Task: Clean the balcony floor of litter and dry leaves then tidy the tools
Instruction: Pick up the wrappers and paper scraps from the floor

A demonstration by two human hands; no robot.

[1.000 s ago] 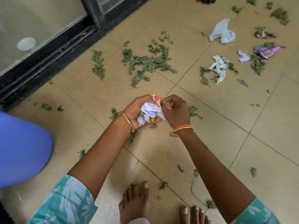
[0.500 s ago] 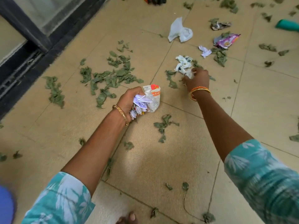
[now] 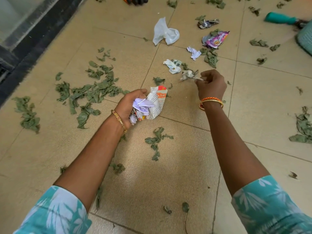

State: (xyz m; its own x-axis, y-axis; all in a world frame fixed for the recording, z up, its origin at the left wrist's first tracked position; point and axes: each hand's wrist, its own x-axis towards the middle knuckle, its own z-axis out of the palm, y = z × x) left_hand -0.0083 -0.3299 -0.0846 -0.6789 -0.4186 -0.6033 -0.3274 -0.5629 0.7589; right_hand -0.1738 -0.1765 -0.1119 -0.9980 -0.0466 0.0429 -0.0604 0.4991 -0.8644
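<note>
Change: since half a second ago the right hand has lifted off the floor with a small scrap, which lay among the paper bits before.
Left hand: the left hand grips a bundle of crumpled papers, fingers curled around it.
Right hand: it pinches the small scrap at one end; the scrap hangs to the left of the fingers and looks blurred.
Paper nearby: a white crumpled paper lies on the floor just beyond the scrap, and a smaller one lies further away.
Further litter: a white plastic bag and a purple wrapper lie well beyond both hands.
Leaves: dry leaves are spread to the left of the left hand, and more lie between the two forearms.
Tool: a teal handle lies far beyond the right hand.
</note>
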